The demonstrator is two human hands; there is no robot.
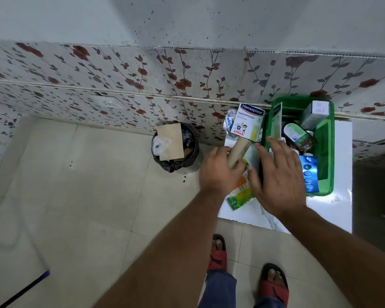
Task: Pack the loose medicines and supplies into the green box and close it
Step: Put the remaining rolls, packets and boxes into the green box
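**Obs.: both hands at near-left edge of green box, box open**

Wall (pixel 120 70): floral covering, red blooms on dark vines, speckled plain surface above. Floor (pixel 76 185): pale square tiles, glossy.

White tabletop (pixel 333 214): smooth, faint marble veining, set against the wall at right.

Green box (pixel 325 152): rigid plastic, rectangular, rounded corners, no lid on it, standing on the tabletop. Inside: a flat carton upright at the left wall (pixel 276 121), print partly readable "…last" and "8"; a pale carton (pixel 315 114) leaning in the far corner, text too small to read; a dark bottle (pixel 298 136) with green-white label, illegible; a blue blister strip (pixel 309 174), round pockets, against the near right side.

Bin (pixel 176 147): black liner, brown card and clear plastic on top, on the floor left of the table.

Right hand (pixel 278 176): fingers spread and flat, palm down over the box's near-left rim, gripping nothing visible.

Left hand (pixel 218 172): curled around a tan cardboard-coloured roll (pixel 238 152), cylindrical, matte.

Plaster carton (pixel 247 124): white, reads "Hansaplast WASHPROOF 8", outside the box, left of it. Crumpled foil pack (pixel 229 121) touching its left side.

Green-orange sachet (pixel 240 194): flat, glossy, on the tabletop under the hands, print unreadable
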